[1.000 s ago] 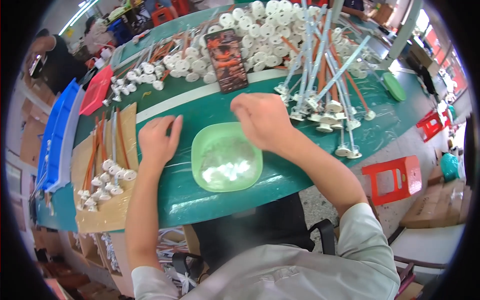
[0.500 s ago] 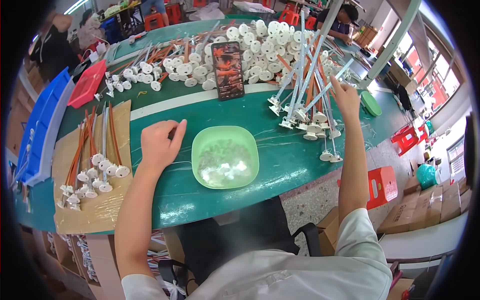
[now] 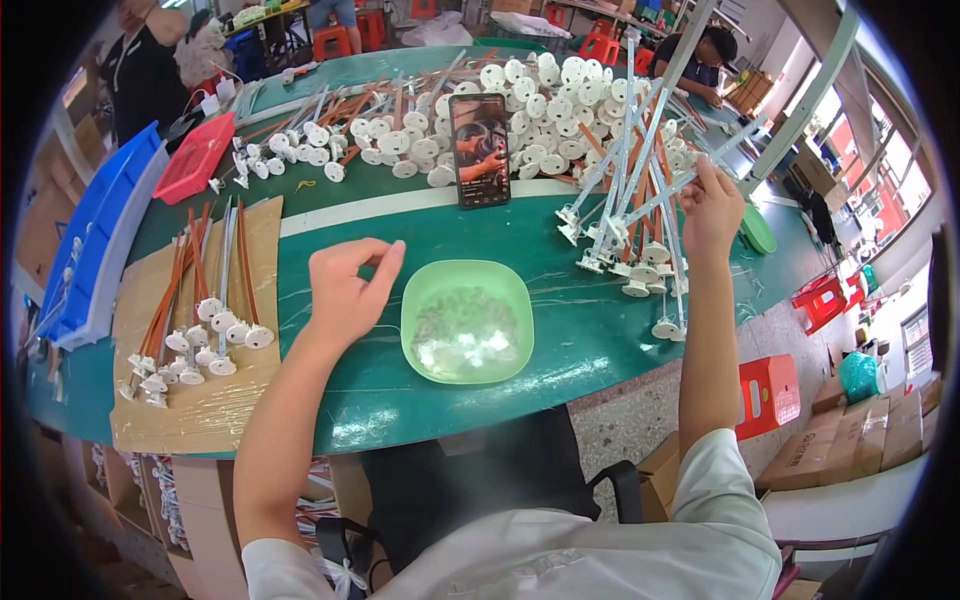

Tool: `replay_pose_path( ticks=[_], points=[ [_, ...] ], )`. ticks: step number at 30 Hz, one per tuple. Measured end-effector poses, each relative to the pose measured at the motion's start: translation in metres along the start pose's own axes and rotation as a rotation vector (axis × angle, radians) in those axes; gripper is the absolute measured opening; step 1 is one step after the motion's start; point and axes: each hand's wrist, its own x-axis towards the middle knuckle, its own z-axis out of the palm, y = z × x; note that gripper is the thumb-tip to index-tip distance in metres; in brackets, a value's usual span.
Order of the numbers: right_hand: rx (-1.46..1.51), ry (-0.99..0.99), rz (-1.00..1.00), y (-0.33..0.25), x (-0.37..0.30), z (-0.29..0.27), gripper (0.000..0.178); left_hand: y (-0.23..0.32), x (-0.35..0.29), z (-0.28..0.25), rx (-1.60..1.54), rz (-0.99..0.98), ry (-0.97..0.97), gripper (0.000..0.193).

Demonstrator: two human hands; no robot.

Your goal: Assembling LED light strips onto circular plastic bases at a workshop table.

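Observation:
My right hand (image 3: 713, 210) pinches a flat grey metal strip (image 3: 655, 203) over a pile at the right of the green table (image 3: 360, 410). The pile (image 3: 625, 175) holds grey and orange-brown strips with white round plastic ends, most of these toward me. My left hand (image 3: 350, 285) hovers left of a pale green bowl (image 3: 468, 375), its fingers curled and thumb against the index finger. Whatever may be between them is too small to make out. Small clear pieces (image 3: 470, 315) lie in the bowl.
More strips (image 3: 235, 320) lie on brown cardboard (image 3: 200, 420) at the left. A propped phone (image 3: 480, 150) stands before a large heap of white-ended strips (image 3: 560, 115). Blue (image 3: 105, 240) and red (image 3: 195, 158) trays sit far left. A metal post (image 3: 805, 95) rises at right.
The whole view has shifted slightly, moving the table things right and down. My right hand has closed on the strip, where its index finger was stretched before. My left hand keeps its curled pose.

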Motion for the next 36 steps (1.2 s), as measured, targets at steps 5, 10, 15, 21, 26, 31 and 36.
replay_pose_path(
  ticks=[5,10,15,21,26,31,36],
  points=[
    [0.047,-0.373,0.046,-0.014,-0.083,0.083,0.017,0.048,0.004,0.003,-0.591,0.027,-0.248,0.037],
    [-0.031,-0.634,0.182,-0.007,-0.122,0.145,0.017,0.069,-0.007,0.001,-0.691,0.013,-0.47,0.056],
    [-0.057,-0.63,-0.401,0.018,-0.137,0.149,0.017,0.051,-0.01,0.0,-1.01,-0.498,-0.352,0.039],
    [-0.158,-0.891,-1.034,0.049,-0.161,0.135,0.027,0.051,-0.018,0.007,-1.291,-0.577,-0.387,0.059],
    [-0.125,-0.842,-0.938,0.052,-0.153,0.126,0.027,0.035,-0.01,0.001,-1.313,-0.528,-0.464,0.057],
    [-0.102,-0.745,-0.918,0.055,-0.159,0.127,0.03,0.026,-0.019,0.005,-1.356,-0.483,-0.419,0.056],
    [-0.108,-0.755,-0.868,0.058,-0.162,0.128,0.03,0.03,-0.019,0.007,-1.317,-0.556,-0.394,0.058]
  ],
)
